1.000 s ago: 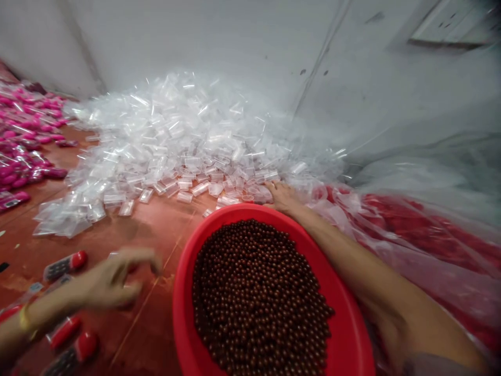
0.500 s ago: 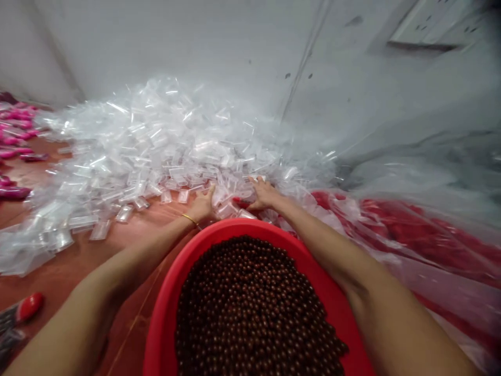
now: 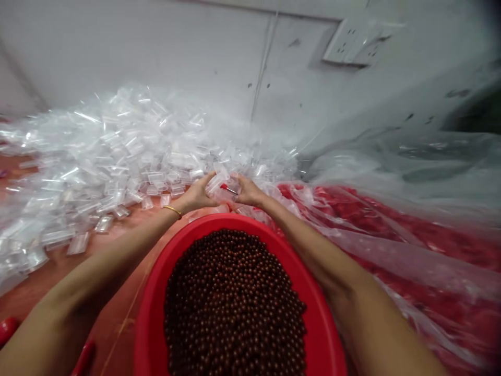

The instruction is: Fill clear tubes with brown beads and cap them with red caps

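My left hand and my right hand face each other just beyond the rim of a red tub. Their fingers curve around a small bunch of clear plastic cases between them. Among these, by my right fingertips, lies a small piece with a red end and a dark, shiny shaft; its kind is unclear. Small round dark brown beads fill much of the tub. Behind my hands spreads a large heap of similar clear cases.
Red items under clear plastic sheeting lie on the right. A white wall with a power socket stands behind. Red objects rest on the reddish-brown surface at lower left.
My hands have drawn closer together and closed around some of the clear cases, with the red-ended piece among them. The view has turned right, so the tub and heap appear further left.
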The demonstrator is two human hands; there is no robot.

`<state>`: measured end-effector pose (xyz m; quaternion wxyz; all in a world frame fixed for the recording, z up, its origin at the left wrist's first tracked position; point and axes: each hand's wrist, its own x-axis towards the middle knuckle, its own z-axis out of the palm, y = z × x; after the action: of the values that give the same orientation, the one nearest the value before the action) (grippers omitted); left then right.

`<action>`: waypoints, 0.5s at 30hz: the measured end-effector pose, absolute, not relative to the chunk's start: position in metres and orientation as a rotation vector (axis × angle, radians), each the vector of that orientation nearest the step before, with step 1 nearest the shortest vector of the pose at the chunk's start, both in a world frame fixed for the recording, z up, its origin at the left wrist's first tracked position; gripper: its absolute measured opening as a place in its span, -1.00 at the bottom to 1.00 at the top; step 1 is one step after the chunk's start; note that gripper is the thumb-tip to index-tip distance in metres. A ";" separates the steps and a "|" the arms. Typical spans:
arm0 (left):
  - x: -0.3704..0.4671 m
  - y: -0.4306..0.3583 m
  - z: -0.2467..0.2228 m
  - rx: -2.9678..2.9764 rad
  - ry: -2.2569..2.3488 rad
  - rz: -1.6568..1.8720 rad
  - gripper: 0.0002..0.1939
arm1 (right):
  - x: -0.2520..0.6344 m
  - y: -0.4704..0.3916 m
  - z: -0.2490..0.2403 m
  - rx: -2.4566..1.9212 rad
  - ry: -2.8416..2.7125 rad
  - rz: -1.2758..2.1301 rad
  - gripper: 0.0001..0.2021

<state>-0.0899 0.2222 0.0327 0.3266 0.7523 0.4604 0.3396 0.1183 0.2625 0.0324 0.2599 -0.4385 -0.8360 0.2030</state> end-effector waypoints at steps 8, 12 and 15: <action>-0.069 0.117 0.068 2.328 1.149 0.975 -0.50 | 0.143 0.152 0.095 -1.076 -2.485 0.478 -0.30; -0.073 0.077 0.051 2.578 1.211 0.648 -0.58 | 0.141 0.106 0.080 -1.145 -2.498 0.551 -0.32; -0.079 0.054 0.045 2.776 1.335 0.398 -0.49 | 0.137 0.083 0.059 -1.121 -2.478 0.694 -0.47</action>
<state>-0.0788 0.0543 0.0449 0.0178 0.8936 0.4299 0.1280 0.1375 0.0829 0.0592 0.1665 -0.3937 -0.8706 0.2436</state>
